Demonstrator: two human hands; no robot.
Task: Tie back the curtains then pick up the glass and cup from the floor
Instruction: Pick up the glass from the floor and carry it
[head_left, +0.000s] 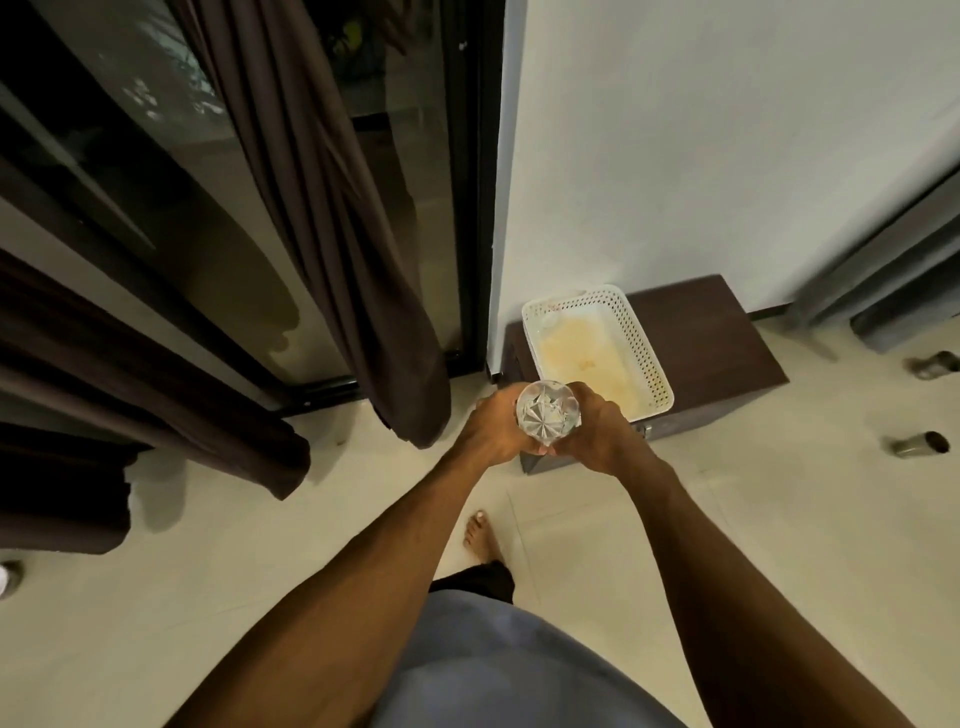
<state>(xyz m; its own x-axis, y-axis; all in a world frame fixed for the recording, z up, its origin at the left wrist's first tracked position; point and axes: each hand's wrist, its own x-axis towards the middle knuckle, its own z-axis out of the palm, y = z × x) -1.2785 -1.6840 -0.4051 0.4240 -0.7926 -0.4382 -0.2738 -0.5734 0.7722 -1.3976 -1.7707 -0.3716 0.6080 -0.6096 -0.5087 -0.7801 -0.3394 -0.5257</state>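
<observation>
A clear cut-glass tumbler (546, 411) is held between both hands in front of me, above the floor. My left hand (493, 428) grips its left side and my right hand (597, 434) grips its right side, fingers curled round it. Two dark brown curtains hang by the glass door: one (332, 218) drapes down to the floor near my hands, the other (130, 384) is bunched at the left. Two metal cups lie on the floor at the right, one (919, 445) nearer and one (935, 365) farther back.
A white perforated plastic basket (649, 343) sits on a low dark wooden cabinet (727, 338) against the white wall, just beyond my hands. The sliding glass door (171, 171) fills the left. My bare foot (480, 535) stands on the pale tiled floor. A small object (9, 577) lies at the left edge.
</observation>
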